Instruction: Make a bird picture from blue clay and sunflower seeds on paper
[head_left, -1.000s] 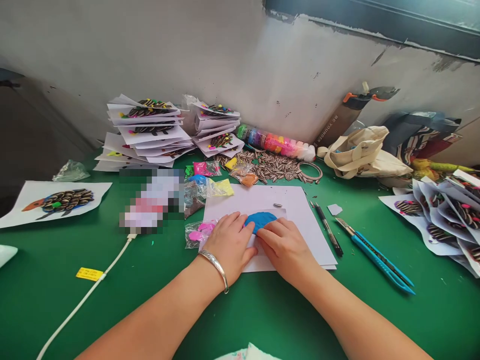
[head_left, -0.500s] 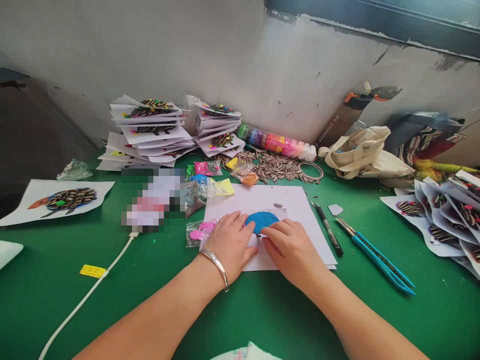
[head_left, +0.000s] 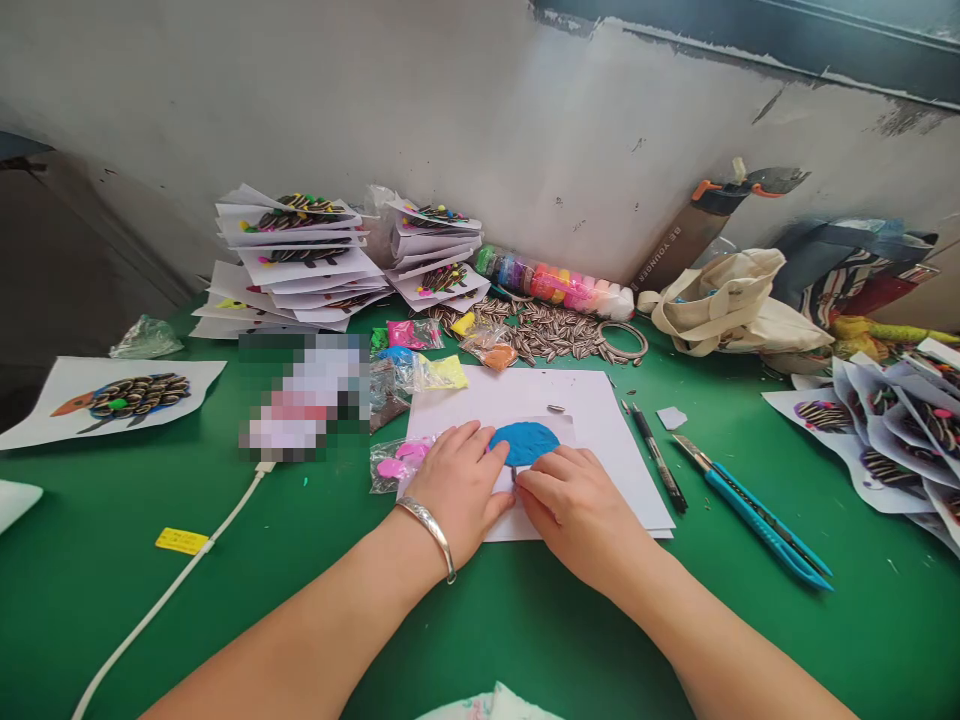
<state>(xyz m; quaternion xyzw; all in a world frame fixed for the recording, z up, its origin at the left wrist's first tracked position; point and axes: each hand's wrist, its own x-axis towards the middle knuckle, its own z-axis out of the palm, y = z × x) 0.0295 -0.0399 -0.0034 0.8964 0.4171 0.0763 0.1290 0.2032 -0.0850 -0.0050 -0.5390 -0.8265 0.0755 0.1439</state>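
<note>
A flattened oval of blue modelling clay (head_left: 525, 443) lies on a small sheet on top of the white paper (head_left: 600, 500). My left hand (head_left: 461, 490) rests on the paper at the oval's left, fingers extended and holding the sheet down. It wears a silver bangle. My right hand (head_left: 574, 500) is closed at the lower right of the oval, its fingertips at a small dark strip (head_left: 514, 474) just below the blue clay. The fingers partly cover that strip. One sunflower seed (head_left: 556, 408) lies on the paper above the oval.
Right of the paper lie a black pen (head_left: 660, 460) and a blue utility knife (head_left: 757, 520), blade out. Clay packets (head_left: 405, 462) sit at the left. Behind are a seed pile (head_left: 547, 332) and stacked seed pictures (head_left: 300, 260). A white cable (head_left: 180, 580) crosses the left side.
My right hand has shifted slightly left and down, its fingertips now lower beside the blue oval. More of the dark strip shows. My left hand stays nearly in place.
</note>
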